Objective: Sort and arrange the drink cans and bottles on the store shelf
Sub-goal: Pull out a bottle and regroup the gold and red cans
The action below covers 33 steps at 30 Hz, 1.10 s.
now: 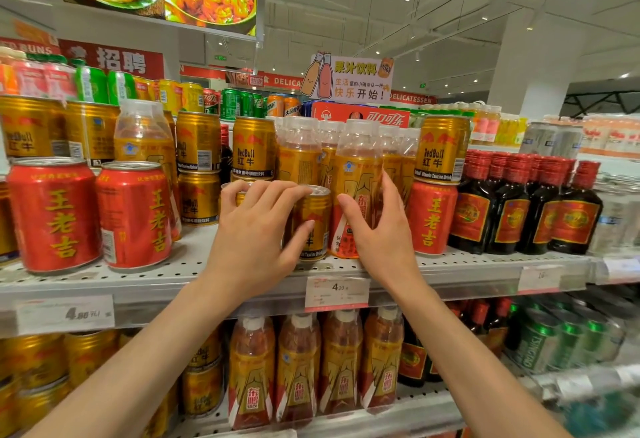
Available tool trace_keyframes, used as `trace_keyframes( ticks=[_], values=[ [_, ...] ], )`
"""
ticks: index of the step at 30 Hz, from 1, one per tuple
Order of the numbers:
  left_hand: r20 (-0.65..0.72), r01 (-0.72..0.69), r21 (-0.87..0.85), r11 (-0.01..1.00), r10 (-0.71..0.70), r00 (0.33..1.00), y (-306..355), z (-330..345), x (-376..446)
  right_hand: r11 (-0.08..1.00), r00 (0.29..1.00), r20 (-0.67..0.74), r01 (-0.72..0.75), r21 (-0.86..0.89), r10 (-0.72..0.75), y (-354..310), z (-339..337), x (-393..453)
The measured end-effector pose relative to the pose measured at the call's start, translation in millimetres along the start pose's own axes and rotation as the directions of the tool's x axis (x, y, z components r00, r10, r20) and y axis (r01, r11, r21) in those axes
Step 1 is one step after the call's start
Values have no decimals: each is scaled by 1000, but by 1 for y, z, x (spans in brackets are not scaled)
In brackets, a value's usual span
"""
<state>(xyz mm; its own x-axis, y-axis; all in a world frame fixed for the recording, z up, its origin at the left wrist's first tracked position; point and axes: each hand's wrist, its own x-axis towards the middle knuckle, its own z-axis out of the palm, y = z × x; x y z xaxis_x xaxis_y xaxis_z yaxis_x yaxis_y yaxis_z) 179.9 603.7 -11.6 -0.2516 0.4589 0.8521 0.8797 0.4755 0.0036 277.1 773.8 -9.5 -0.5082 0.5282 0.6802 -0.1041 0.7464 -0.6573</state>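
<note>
My left hand [258, 230] is wrapped around a gold Red Bull can [313, 223] standing at the front of the white shelf [467, 264]; fingers lie over its top, thumb on its front. Partly hidden behind that hand is a second gold can [239, 195]. Right beside the held can stands an orange-gold bottle [356, 174]. My right hand [377, 230] rests against the bottle's right side with fingers spread, not clearly gripping. A red can [431, 218] stands just right of that hand, with a gold can [441, 148] stacked on it.
Two red cans [133, 214] stand at the left front, stacked gold cans [199, 167] behind them. Dark red-capped bottles [540, 202] fill the right. Several orange-gold bottles [301, 153] crowd behind my hands. The lower shelf holds the same bottles [298, 368]. A price tag [336, 294] hangs on the edge.
</note>
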Motion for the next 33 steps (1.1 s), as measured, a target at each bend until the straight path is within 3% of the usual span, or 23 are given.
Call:
trace_keyframes(
  ticks=[5, 11, 15, 17, 23, 33],
  values=[
    [3, 4, -1, 1000, -4, 1000, 1, -1, 0, 986, 998, 47, 38, -163, -31, -2, -16, -5],
    [5, 1, 16, 1000, -1, 1000, 1, 0, 0, 911, 944, -162, 218, -349, -288, -8, -57, 10],
    [-2, 0, 18, 1000, 0, 1000, 2, 0, 0, 848, 857, -324, 213, -485, -401, -10, -78, 32],
    [-1, 0, 20, 1000, 0, 1000, 2, 0, 1, 846, 864, -335, 172, -505, -376, -10, -83, 44],
    [6, 3, 16, 1000, -3, 1000, 2, 0, 1, 904, 978, -177, 25, -426, -110, -6, -87, 64],
    [9, 0, 3, 1000, -1, 1000, 2, 0, 1, 956, 962, -210, 114, -270, -174, -10, -101, 63]
  ],
)
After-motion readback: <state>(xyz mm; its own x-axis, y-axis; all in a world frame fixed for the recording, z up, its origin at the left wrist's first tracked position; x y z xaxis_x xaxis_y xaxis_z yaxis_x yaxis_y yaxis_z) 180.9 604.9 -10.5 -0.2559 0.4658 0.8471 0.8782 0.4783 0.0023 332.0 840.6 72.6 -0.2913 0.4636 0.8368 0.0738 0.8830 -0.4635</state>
